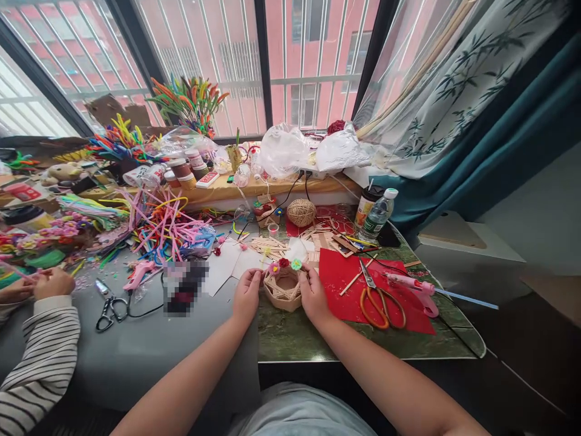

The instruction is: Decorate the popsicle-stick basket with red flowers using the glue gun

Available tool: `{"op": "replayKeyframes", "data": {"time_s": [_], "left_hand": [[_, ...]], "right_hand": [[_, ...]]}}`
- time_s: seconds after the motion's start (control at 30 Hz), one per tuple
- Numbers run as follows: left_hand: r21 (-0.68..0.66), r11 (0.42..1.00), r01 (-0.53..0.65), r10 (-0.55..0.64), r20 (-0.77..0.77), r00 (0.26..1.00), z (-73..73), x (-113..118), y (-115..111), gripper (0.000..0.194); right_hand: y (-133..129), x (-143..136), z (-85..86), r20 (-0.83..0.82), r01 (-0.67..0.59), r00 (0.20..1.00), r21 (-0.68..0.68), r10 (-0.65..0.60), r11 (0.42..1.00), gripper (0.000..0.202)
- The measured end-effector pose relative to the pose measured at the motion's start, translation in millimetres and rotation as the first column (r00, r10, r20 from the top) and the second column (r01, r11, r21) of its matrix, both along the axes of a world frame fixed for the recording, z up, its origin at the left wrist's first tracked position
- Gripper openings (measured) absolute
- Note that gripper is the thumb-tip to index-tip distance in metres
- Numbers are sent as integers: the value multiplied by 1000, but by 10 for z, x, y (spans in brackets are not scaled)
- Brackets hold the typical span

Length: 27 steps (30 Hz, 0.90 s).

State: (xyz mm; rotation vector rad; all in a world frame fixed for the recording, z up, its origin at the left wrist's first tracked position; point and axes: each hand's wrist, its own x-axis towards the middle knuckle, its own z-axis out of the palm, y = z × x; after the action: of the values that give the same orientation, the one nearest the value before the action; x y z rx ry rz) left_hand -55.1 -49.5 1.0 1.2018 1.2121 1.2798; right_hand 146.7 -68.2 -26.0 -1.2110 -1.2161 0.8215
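Between my hands, near the table's front edge, is a small many-sided basket point(282, 301) that looks built of wooden craft sticks. Small pink, dark red and mint green flowers point(284, 263) sit along its far rim. My left hand point(247, 295) grips the basket's left side, thumb and fingers closed at the rim. On the opposite side my right hand point(315, 294) holds it the same way. The fingertips are partly hidden behind the basket. Just beyond it lie loose craft sticks point(267, 247) and a ball of twine point(301, 213).
At right, orange-handled scissors point(376, 306) and a pink glue gun point(420, 289) with a cord lie on red felt point(333, 290). A water bottle point(380, 213) stands behind. Pipe cleaners point(158, 224), another glue gun point(138, 275) and black scissors point(111, 310) lie left, near a co-worker's hands point(53, 283).
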Motion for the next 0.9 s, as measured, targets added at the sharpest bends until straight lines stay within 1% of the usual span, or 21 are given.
{"op": "replayKeyframes", "data": {"time_s": [0.07, 0.2, 0.27, 0.37, 0.47, 0.53, 0.57, 0.63, 0.7, 0.77, 0.8, 0.83, 0.9], "left_hand": [[32, 999, -24, 24, 19, 1000, 32, 62, 107, 40], [76, 996, -52, 49, 42, 998, 79, 217, 382, 36], [72, 996, -48, 45, 43, 998, 43, 278, 461, 34], [53, 999, 11, -11, 10, 1000, -79, 285, 507, 36], [38, 995, 96, -96, 4, 995, -195, 164, 556, 44], [1, 978, 209, -209, 30, 977, -230, 26, 611, 54], [-14, 957, 291, -291, 38, 956, -233, -51, 641, 60], [-13, 886, 464, -463, 20, 886, -212, -204, 698, 77], [3, 800, 600, -599, -61, 799, -168, -327, 740, 106], [-12, 732, 681, -666, -225, 711, -118, -396, 763, 134], [-33, 715, 699, -670, -320, 670, -97, -408, 766, 142], [-49, 712, 701, -656, -405, 637, -83, -406, 765, 146], [-60, 724, 687, -617, -502, 606, -75, -371, 752, 146]], "right_hand": [[111, 23, 21, -25, 20, 999, -31, -20, 999, 48], [293, 82, 79, -36, 19, 999, -73, -21, 997, 53], [301, 90, 89, -23, 27, 999, -72, -29, 997, 51], [228, 74, 79, -2, 14, 1000, -49, -14, 999, 47], [164, 63, 66, 20, -52, 998, -52, 53, 997, 46], [157, 73, 57, 18, -92, 995, -96, 94, 991, 49], [160, 82, 52, 13, -110, 994, -121, 112, 987, 50], [169, 111, 49, -2, -139, 990, -161, 141, 977, 55], [175, 160, 69, -32, -178, 984, -185, 175, 967, 67], [179, 233, 116, -56, -252, 968, -216, 245, 943, 94], [182, 276, 146, -50, -299, 954, -244, 296, 922, 110], [186, 317, 177, -28, -349, 934, -276, 356, 895, 125], [198, 384, 222, 58, -413, 888, -337, 457, 846, 145]]}}
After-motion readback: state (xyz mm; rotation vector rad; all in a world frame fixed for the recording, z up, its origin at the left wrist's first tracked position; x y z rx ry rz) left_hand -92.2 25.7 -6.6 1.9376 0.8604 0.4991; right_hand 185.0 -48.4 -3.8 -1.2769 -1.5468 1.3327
